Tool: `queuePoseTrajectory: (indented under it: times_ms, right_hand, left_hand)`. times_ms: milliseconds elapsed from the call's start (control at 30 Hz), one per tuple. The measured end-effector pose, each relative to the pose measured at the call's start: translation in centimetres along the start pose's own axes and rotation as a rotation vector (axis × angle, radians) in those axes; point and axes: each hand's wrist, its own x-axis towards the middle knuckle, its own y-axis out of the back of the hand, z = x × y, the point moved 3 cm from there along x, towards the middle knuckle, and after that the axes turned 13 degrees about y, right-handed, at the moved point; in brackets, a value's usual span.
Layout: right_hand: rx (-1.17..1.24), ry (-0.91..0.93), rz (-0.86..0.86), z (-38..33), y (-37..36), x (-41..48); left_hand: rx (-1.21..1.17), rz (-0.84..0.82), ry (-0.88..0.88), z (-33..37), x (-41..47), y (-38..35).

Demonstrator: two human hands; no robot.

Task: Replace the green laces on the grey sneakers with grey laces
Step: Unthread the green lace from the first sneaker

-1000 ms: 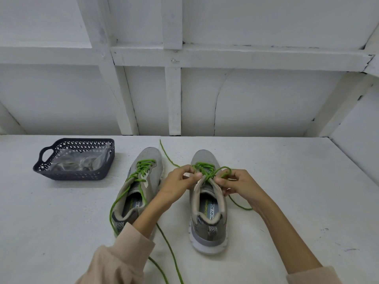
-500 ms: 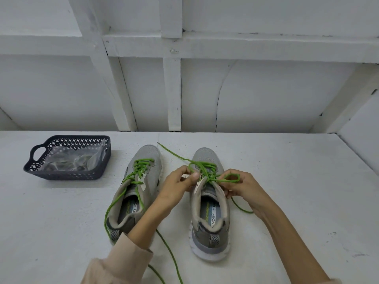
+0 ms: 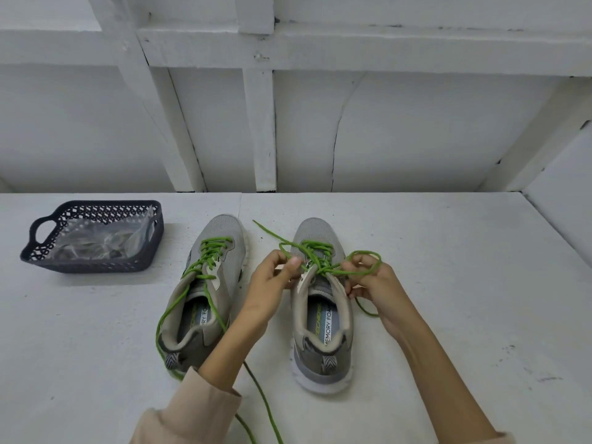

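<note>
Lace is pinched by left hand and right hand; yanked unevenly, it could easily get knotted in the shoe.

The white table carries a dark basket and two grey sneakers.

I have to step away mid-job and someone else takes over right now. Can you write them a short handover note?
Left hand pinches the green lace of the right sneaker near the top eyelets; right hand holds a loop of it.
Both sneakers stand side by side on the white table; the left sneaker carries the other green lace, ends loose.
Basket, far left, holds a clear bag; contents unclear.
Done: laces untied. Left: pull out both green laces, thread grey ones.
</note>
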Motion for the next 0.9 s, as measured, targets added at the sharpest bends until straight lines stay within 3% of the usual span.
queuePoseTrajectory:
  times_ms: [100,267,433,600,667,800,900]
  right_hand:
    - [0.111,-0.01,0.055,0.3,0.3,-0.2]
    - [-0.089,0.041,-0.088,-0.3,-0.4,-0.6]
    - [0.125,-0.021,0.119,0.3,0.2,-0.5]
    - [-0.038,0.051,-0.083,0.0,-0.1,-0.9]
    - [-0.057,0.076,-0.078,-0.5,-0.2,-0.8]
    - [0.085,0.039,0.112,-0.7,1.2,-0.7]
    - [-0.065,0.038,-0.012,-0.7,0.8,-0.8]
  left_hand:
    - [-0.07,0.028,0.031,-0.1,-0.1,0.2]
    - [0.043,-0.064,0.024,0.0,-0.4,0.1]
    - [-0.158,0.07,0.043,0.5,-0.2,0.8]
    - [0.08,-0.065,-0.002,0.2,-0.7,0.0]
    - [0.004,0.008,-0.027,0.6,-0.8,0.0]
    - [-0.255,0.165,-0.011,0.9,-0.8,0.9]
    - [-0.008,0.077,-0.015,0.6,-1.1,0.3]
